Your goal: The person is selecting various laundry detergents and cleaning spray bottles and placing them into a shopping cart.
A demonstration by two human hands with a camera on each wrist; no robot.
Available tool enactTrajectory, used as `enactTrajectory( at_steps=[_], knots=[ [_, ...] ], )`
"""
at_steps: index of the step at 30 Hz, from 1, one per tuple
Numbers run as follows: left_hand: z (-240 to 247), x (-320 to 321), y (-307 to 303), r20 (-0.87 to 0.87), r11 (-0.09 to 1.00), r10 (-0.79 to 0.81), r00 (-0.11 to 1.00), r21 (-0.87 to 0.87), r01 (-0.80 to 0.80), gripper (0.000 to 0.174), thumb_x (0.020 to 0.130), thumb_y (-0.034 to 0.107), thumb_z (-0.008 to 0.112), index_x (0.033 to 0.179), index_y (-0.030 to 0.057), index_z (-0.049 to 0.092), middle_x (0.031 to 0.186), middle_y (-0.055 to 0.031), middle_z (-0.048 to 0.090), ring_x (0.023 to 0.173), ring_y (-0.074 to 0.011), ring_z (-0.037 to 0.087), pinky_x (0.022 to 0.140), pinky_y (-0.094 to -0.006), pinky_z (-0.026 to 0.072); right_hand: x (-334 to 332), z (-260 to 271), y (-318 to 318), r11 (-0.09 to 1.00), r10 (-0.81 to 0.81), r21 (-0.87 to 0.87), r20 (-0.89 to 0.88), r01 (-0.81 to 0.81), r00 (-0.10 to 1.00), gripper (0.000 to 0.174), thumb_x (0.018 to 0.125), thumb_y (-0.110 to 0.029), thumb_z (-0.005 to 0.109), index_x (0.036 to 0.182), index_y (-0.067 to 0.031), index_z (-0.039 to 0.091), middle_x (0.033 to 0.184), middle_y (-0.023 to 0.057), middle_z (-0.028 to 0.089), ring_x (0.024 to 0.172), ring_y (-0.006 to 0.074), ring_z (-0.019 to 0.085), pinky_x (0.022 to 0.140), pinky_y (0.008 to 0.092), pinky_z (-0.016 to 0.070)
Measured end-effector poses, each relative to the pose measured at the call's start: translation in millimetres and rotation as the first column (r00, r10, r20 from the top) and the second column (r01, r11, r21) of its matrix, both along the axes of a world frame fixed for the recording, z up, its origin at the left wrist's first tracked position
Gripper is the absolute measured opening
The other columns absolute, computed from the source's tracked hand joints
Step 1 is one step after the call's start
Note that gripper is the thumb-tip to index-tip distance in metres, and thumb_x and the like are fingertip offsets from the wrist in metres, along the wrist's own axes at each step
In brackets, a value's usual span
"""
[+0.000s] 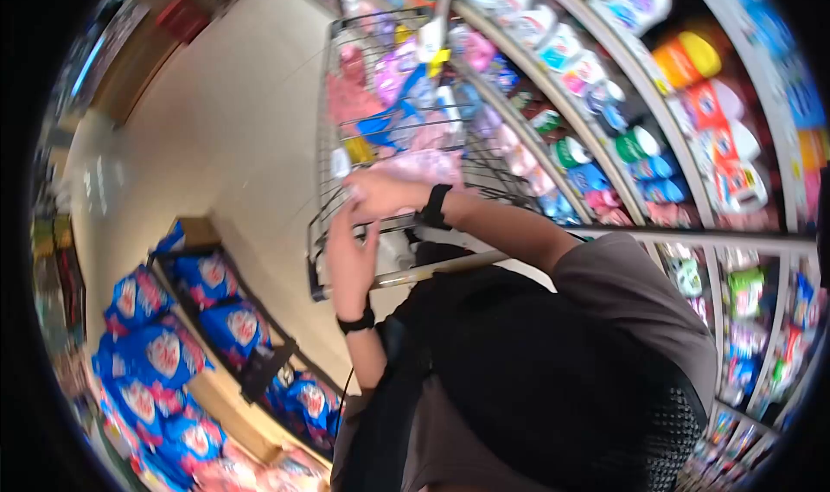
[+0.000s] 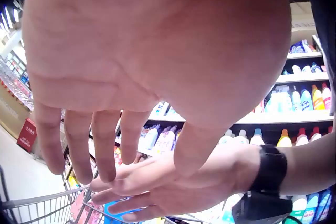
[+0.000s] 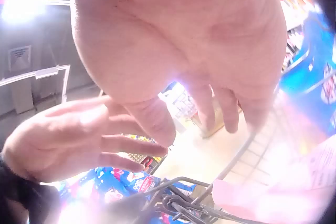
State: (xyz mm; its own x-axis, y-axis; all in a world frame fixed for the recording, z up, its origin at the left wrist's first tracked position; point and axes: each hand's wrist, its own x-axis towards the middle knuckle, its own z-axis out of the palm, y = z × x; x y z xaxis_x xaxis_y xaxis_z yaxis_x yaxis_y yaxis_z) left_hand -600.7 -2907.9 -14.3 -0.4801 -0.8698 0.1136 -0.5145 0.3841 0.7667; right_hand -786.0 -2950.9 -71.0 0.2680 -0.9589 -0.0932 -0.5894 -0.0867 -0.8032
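Over the handle end of a wire shopping cart (image 1: 316, 258), my two bare hands come together with nothing in their fingers. My left hand (image 1: 348, 263) points away from me, its fingers loosely extended beside the other hand. From the right, my right hand (image 1: 389, 196) reaches across, fingertips right at the left hand's fingers. In the left wrist view the left palm (image 2: 152, 45) fills the top, and the right hand (image 2: 199, 182) lies below it with straight fingers. The right wrist view shows the right palm (image 3: 178, 35) above the relaxed left hand (image 3: 68, 140).
Pink packages (image 1: 424, 165) and a blue item (image 1: 393, 120) lie in the cart. Shelves of detergent bottles (image 1: 735, 168) run along the right. A display of blue bags (image 1: 164, 354) stands at lower left, beside the pale floor (image 1: 225, 129). The cart's handlebar (image 1: 432, 271) is close to my body.
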Motion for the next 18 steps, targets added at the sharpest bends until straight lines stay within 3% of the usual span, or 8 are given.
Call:
enactTrajectory(
  at_steps=[3,5,6,8,12,15,16,18],
  knots=[
    [-13.8,16.3,-9.9,0.056,0.996,0.042,0.998,0.073,-0.046,0.052,0.095,0.024,0.074,0.138,-0.0010,0.058,0.130,-0.0238,0.066,0.122,-0.0382,0.063,0.104,-0.0427,0.0489,25.5,-82.2,-57.5,0.991,-0.128,0.027,-0.037,0.129,0.991,0.076,0.080,-0.022,0.079,0.142,0.0091,0.048,0.140,0.0302,0.057,0.134,0.0438,0.054,0.113,0.0463,0.0444],
    [-18.4,18.4,-16.2,-0.006,0.977,0.099,0.995,0.189,-0.096,0.051,0.094,0.023,0.075,0.136,-0.0017,0.059,0.124,-0.0230,0.068,0.119,-0.0385,0.064,0.103,-0.0434,0.0498,31.5,-87.1,-83.1,0.997,-0.075,0.034,0.007,0.075,0.997,0.094,0.081,-0.019,0.078,0.153,0.0138,0.028,0.158,0.0356,0.034,0.150,0.0456,0.034,0.123,0.0455,0.0339],
    [-16.2,17.5,-15.8,0.075,0.977,0.129,0.989,0.163,-0.140,0.050,0.093,0.022,0.075,0.135,-0.0006,0.060,0.122,-0.0225,0.069,0.116,-0.0394,0.065,0.100,-0.0447,0.0506,40.0,-97.6,-94.1,0.998,-0.051,0.046,0.027,0.050,0.998,0.094,0.081,-0.019,0.078,0.153,0.0138,0.028,0.158,0.0356,0.034,0.150,0.0456,0.034,0.123,0.0455,0.0339],
    [-19.5,10.9,-14.6,0.227,0.977,0.176,0.958,0.079,-0.198,0.048,0.092,0.022,0.075,0.134,0.0019,0.061,0.118,-0.0211,0.069,0.111,-0.0401,0.064,0.095,-0.0469,0.0511,46.7,-124.1,-121.9,0.988,-0.012,0.150,-0.243,0.049,0.970,0.108,0.081,-0.015,0.076,0.157,0.0163,0.005,0.166,0.0375,0.010,0.157,0.0465,0.013,0.129,0.0460,0.0207],
    [-27.2,8.0,-4.7,0.381,0.970,0.210,0.900,0.030,-0.240,0.045,0.092,0.025,0.075,0.131,0.0055,0.063,0.119,-0.0155,0.069,0.115,-0.0357,0.062,0.094,-0.0476,0.0486,73.1,-182.0,-150.2,0.913,-0.093,0.330,-0.406,0.241,0.909,0.100,0.086,-0.007,0.064,0.158,0.0132,-0.002,0.167,0.0350,0.010,0.158,0.0442,0.011,0.130,0.0473,0.0155],
    [-26.6,8.6,-11.1,0.372,0.970,0.196,0.907,0.060,-0.234,0.043,0.092,0.025,0.074,0.129,0.0056,0.063,0.121,-0.0129,0.069,0.117,-0.0347,0.062,0.095,-0.0475,0.0483,82.1,-187.7,-149.5,0.914,-0.180,0.237,-0.488,0.328,0.854,0.089,0.089,-0.004,0.058,0.157,0.0134,0.003,0.167,0.0328,0.011,0.159,0.0418,0.011,0.130,0.0471,0.0171],
    [-25.9,8.8,-14.6,0.345,0.972,0.195,0.918,0.059,-0.228,0.043,0.092,0.025,0.074,0.129,0.0053,0.063,0.121,-0.0131,0.069,0.117,-0.0346,0.062,0.096,-0.0472,0.0483,83.9,-187.5,-146.5,0.920,-0.268,0.131,-0.481,0.371,0.835,0.075,0.092,-0.002,0.055,0.153,0.0133,0.015,0.162,0.0306,0.027,0.154,0.0403,0.025,0.125,0.0464,0.0307],
    [-21.5,10.5,-14.4,0.319,0.974,0.193,0.928,0.051,-0.220,0.043,0.093,0.025,0.073,0.129,0.0045,0.064,0.121,-0.0138,0.070,0.117,-0.0345,0.062,0.098,-0.0461,0.0483,80.0,-186.6,-144.3,0.918,-0.260,0.143,-0.483,0.369,0.836,0.070,0.092,-0.002,0.055,0.150,0.0130,0.020,0.155,0.0296,0.034,0.149,0.0401,0.033,0.120,0.0460,0.0378]
  ],
)
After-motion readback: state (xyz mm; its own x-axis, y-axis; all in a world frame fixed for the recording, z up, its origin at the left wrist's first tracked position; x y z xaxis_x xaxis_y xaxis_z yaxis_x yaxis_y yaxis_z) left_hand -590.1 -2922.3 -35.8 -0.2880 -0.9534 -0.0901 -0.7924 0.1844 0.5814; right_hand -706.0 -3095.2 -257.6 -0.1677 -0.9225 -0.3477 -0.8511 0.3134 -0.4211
